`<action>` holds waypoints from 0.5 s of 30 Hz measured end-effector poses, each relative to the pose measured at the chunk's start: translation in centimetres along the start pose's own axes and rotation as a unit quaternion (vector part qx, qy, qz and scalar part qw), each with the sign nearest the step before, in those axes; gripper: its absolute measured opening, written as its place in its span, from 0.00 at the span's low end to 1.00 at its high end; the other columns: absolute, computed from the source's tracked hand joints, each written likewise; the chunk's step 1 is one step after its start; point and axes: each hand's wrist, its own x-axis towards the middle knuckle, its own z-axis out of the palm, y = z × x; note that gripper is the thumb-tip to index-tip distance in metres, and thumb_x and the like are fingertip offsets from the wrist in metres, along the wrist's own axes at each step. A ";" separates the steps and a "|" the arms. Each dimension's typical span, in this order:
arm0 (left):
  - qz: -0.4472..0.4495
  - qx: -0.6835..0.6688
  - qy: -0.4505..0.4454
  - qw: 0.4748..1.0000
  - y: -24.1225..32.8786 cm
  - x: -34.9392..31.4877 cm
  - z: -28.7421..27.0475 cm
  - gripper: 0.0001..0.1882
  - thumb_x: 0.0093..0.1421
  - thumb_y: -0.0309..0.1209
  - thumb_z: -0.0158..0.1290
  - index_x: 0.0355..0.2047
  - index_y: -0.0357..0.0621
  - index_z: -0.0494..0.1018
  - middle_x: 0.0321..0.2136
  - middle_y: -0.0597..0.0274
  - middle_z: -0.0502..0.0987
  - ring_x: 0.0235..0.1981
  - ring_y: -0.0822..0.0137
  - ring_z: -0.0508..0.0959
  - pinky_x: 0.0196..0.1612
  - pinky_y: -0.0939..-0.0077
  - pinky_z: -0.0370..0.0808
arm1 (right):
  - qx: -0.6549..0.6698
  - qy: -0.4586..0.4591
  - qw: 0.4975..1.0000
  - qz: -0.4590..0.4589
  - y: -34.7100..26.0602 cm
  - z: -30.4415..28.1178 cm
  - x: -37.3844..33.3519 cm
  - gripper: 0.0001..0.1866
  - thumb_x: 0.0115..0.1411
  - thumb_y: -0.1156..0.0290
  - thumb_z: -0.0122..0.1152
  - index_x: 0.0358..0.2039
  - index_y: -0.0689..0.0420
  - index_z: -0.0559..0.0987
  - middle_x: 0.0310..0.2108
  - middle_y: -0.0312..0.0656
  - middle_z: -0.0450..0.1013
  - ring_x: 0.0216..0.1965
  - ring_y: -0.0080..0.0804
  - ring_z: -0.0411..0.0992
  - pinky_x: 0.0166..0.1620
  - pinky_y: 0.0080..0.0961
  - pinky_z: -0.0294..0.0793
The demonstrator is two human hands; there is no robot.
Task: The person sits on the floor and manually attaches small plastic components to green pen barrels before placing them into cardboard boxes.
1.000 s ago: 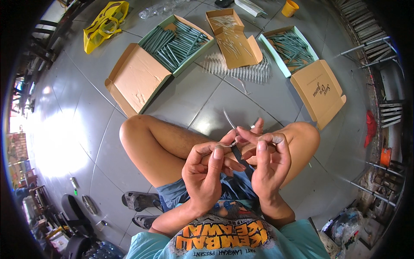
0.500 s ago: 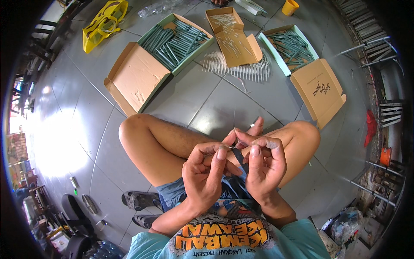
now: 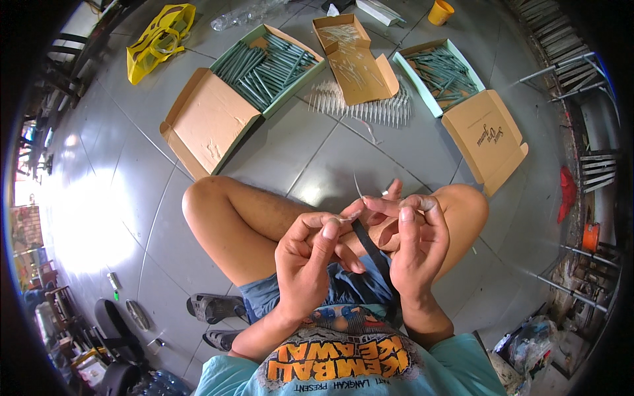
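Observation:
In front of my crossed legs both hands are raised close together. My left hand (image 3: pixel 307 254) pinches a small pale piece between thumb and index finger. A thin whitish strand (image 3: pixel 357 185) rises from between the two index fingertips and curves away over the floor. My right hand (image 3: pixel 419 247) has its index fingertip against the base of this strand, while the thumb rests close to the bent fingers; whatever lies between them is too small to name. Behind the hands, a black strap (image 3: pixel 372 246) hangs down across my lap.
Ahead lie an open box of green sticks (image 3: pixel 269 69), a second such box (image 3: pixel 446 76) and a brown box of thin clear pieces (image 3: pixel 355 69). Pointed pieces (image 3: pixel 389 109) stand in rows beside it. A yellow bag (image 3: pixel 157 46) and yellow cup (image 3: pixel 441 12) are farther off.
My hands have drawn slightly apart, the right one shifting to the right. The strand leans more to the left, and more of the black strap shows between the hands.

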 end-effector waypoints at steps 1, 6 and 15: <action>0.001 0.001 -0.004 1.000 -0.1 0.2 -0.2 0.10 0.70 0.30 0.43 0.41 0.34 0.67 0.45 0.38 0.76 0.20 0.67 0.79 0.23 0.78 0.78 | 0.015 0.008 0.999 0.028 -0.1 0.0 0.0 0.06 0.69 0.71 0.46 0.39 0.60 0.66 0.38 0.49 0.79 0.31 0.22 0.75 0.54 0.29 0.67; -0.012 -0.020 -0.011 1.000 -0.1 0.6 -0.8 0.11 0.70 0.31 0.42 0.42 0.33 0.66 0.47 0.42 0.76 0.22 0.67 0.79 0.25 0.77 0.79 | -0.017 -0.001 0.999 0.027 0.5 -0.3 0.5 0.08 0.69 0.68 0.44 0.37 0.59 0.67 0.37 0.49 0.80 0.31 0.23 0.76 0.52 0.23 0.68; -0.037 -0.054 0.006 0.998 -0.2 0.9 -0.7 0.09 0.70 0.32 0.42 0.40 0.39 0.66 0.49 0.37 0.74 0.21 0.67 0.79 0.24 0.78 0.80 | 0.005 0.026 0.999 0.041 0.8 0.1 1.3 0.12 0.69 0.64 0.44 0.36 0.61 0.68 0.35 0.53 0.79 0.26 0.29 0.76 0.24 0.14 0.71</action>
